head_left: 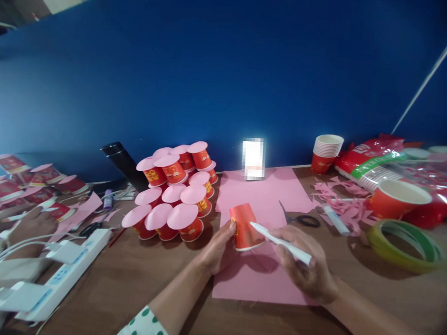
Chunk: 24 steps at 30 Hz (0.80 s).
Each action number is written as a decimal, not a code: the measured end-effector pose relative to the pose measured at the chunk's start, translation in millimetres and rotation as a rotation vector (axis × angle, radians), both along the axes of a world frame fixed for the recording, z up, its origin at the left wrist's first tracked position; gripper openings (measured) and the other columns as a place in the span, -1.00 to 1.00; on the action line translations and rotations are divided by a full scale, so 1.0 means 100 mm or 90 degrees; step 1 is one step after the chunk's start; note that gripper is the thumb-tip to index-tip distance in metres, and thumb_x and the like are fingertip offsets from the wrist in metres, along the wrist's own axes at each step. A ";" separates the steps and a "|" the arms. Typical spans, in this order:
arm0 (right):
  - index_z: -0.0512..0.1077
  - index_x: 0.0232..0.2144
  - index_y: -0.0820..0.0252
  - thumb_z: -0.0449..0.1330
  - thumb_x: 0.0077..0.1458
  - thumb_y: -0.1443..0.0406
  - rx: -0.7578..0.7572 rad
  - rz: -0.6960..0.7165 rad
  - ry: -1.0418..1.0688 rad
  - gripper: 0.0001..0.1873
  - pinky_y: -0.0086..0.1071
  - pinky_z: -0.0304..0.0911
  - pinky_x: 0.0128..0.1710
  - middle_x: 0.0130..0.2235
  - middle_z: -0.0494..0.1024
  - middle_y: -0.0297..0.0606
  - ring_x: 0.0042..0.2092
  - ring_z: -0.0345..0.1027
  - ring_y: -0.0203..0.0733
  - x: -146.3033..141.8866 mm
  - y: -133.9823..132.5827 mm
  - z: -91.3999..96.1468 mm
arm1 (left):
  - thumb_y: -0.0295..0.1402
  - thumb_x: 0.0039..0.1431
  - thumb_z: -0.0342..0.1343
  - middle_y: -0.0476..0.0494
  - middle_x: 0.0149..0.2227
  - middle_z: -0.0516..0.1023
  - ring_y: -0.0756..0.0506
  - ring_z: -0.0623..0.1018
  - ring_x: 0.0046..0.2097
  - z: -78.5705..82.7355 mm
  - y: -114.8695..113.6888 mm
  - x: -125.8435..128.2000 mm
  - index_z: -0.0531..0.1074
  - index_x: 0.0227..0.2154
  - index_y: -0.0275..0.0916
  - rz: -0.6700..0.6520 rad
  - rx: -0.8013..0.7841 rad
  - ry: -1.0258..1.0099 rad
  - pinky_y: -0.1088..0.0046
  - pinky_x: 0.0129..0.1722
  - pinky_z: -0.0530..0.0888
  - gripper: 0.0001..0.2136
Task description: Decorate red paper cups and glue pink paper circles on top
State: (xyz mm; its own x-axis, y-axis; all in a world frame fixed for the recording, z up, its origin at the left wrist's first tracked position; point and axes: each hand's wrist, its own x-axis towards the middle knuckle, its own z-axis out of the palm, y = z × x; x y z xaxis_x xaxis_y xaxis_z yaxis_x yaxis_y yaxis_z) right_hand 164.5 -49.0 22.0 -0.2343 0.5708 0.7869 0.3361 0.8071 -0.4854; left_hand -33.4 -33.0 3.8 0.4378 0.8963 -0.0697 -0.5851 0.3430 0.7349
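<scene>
Cups are standing under pink discs left of centre; at lower centre, the left hand is gripping a red cup; further right, the right hand is pinching a white pen against it.

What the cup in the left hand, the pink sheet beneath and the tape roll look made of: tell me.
Cup: probably coated paper, given its soft sheen and thin pale rim.
Pink sheet: likely paper or thin card; flat, matte, straight-edged.
Tape roll: seemingly glossy plastic film, by its yellowish translucence, around a green core, perhaps card or plastic.
</scene>
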 end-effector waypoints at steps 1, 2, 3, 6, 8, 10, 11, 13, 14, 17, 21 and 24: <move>0.38 -0.15 0.20 0.06 0.08 0.43 0.002 -0.001 0.001 -0.74 -0.30 0.35 -0.29 -0.32 0.53 -0.17 -0.29 0.44 -0.15 0.00 0.00 0.00 | -0.23 0.22 -0.02 -0.33 -0.06 0.49 -0.26 0.42 0.05 0.00 0.00 0.00 0.39 -0.10 -0.35 0.002 -0.003 -0.001 0.14 0.10 0.23 -0.69; 0.38 -0.15 0.19 0.06 0.08 0.43 0.004 -0.002 0.001 -0.74 -0.29 0.36 -0.29 -0.32 0.53 -0.17 -0.29 0.44 -0.15 0.00 0.01 0.01 | -0.23 0.22 -0.02 -0.34 -0.06 0.49 -0.26 0.43 0.05 0.00 0.00 0.00 0.39 -0.10 -0.35 0.004 -0.005 -0.001 0.14 0.10 0.23 -0.69; 0.37 -0.15 0.18 0.06 0.09 0.43 0.006 -0.007 0.001 -0.74 -0.29 0.36 -0.30 -0.32 0.53 -0.17 -0.30 0.44 -0.15 0.00 0.01 0.01 | -0.23 0.21 -0.01 -0.34 -0.06 0.49 -0.26 0.43 0.05 0.00 0.00 0.00 0.40 -0.10 -0.35 0.005 -0.005 0.000 0.14 0.10 0.23 -0.68; 0.37 -0.16 0.16 0.04 0.09 0.44 0.009 -0.037 0.000 -0.74 -0.30 0.37 -0.29 -0.32 0.53 -0.19 -0.30 0.44 -0.16 0.00 0.02 0.03 | -0.23 0.20 0.02 -0.32 -0.05 0.49 -0.26 0.44 0.04 0.00 -0.01 0.00 0.39 -0.05 -0.32 0.011 -0.004 0.007 0.15 0.10 0.23 -0.67; 0.37 -0.16 0.16 0.03 0.10 0.43 0.008 -0.056 -0.001 -0.75 -0.30 0.37 -0.30 -0.32 0.52 -0.19 -0.31 0.44 -0.17 0.01 0.03 0.04 | -0.24 0.19 0.03 -0.31 -0.04 0.49 -0.25 0.44 0.04 0.00 -0.02 -0.01 0.37 -0.01 -0.30 0.011 -0.002 0.009 0.17 0.10 0.23 -0.65; 0.37 -0.16 0.17 0.02 0.12 0.42 0.005 -0.062 -0.005 -0.75 -0.29 0.37 -0.30 -0.32 0.52 -0.19 -0.31 0.44 -0.17 0.01 0.03 0.05 | -0.25 0.19 0.03 -0.31 -0.04 0.49 -0.25 0.43 0.05 0.00 -0.02 -0.01 0.35 0.01 -0.29 0.006 0.002 0.009 0.18 0.10 0.23 -0.64; 0.37 -0.16 0.17 0.01 0.12 0.42 0.005 -0.061 -0.005 -0.76 -0.29 0.37 -0.30 -0.32 0.52 -0.19 -0.31 0.44 -0.17 0.01 0.03 0.05 | -0.25 0.20 0.03 -0.30 -0.03 0.49 -0.25 0.43 0.05 0.00 -0.02 0.00 0.34 0.02 -0.29 0.004 0.005 0.008 0.19 0.10 0.23 -0.63; 0.37 -0.17 0.17 0.01 0.13 0.41 0.006 -0.050 -0.002 -0.77 -0.30 0.37 -0.30 -0.32 0.52 -0.18 -0.30 0.43 -0.16 0.00 0.03 0.04 | -0.25 0.20 0.02 -0.30 -0.04 0.49 -0.24 0.44 0.04 -0.01 -0.02 0.00 0.35 0.02 -0.28 0.001 0.011 0.006 0.20 0.09 0.24 -0.64; 0.37 -0.17 0.17 0.01 0.13 0.41 0.008 -0.047 0.000 -0.77 -0.30 0.37 -0.29 -0.31 0.52 -0.18 -0.30 0.44 -0.16 0.00 0.03 0.04 | -0.26 0.20 0.02 -0.30 -0.04 0.49 -0.24 0.44 0.04 -0.01 -0.02 0.00 0.35 0.02 -0.28 0.002 0.012 0.006 0.21 0.09 0.25 -0.65; 0.37 -0.17 0.18 0.03 0.13 0.42 0.015 -0.039 0.002 -0.78 -0.30 0.36 -0.27 -0.28 0.53 -0.17 -0.27 0.44 -0.16 0.00 0.04 0.01 | -0.27 0.22 0.00 -0.30 -0.03 0.48 -0.23 0.44 0.04 -0.01 -0.02 0.00 0.35 0.01 -0.29 0.003 0.016 0.006 0.22 0.08 0.25 -0.66; 0.37 -0.17 0.18 0.03 0.13 0.42 0.010 -0.041 -0.010 -0.78 -0.29 0.36 -0.26 -0.28 0.53 -0.16 -0.27 0.44 -0.16 0.01 0.04 -0.01 | -0.28 0.24 -0.04 -0.29 -0.02 0.48 -0.23 0.42 0.05 -0.01 -0.02 0.00 0.34 0.02 -0.29 0.003 0.020 0.014 0.21 0.09 0.24 -0.66; 0.38 -0.18 0.20 0.04 0.12 0.41 0.004 -0.050 -0.015 -0.79 -0.30 0.36 -0.27 -0.31 0.52 -0.17 -0.28 0.44 -0.17 0.00 0.04 -0.01 | -0.26 0.23 -0.02 -0.29 -0.03 0.48 -0.23 0.43 0.05 -0.01 -0.02 0.00 0.35 0.01 -0.28 0.001 0.018 0.018 0.20 0.09 0.24 -0.66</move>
State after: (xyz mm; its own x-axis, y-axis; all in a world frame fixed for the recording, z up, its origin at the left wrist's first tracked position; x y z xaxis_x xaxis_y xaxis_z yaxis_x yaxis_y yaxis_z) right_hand 164.6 -45.1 21.1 -0.2076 0.5837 0.7850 0.4091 0.7807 -0.4723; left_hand -33.3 -35.2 3.0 0.4340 0.8992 -0.0561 -0.5648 0.3201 0.7606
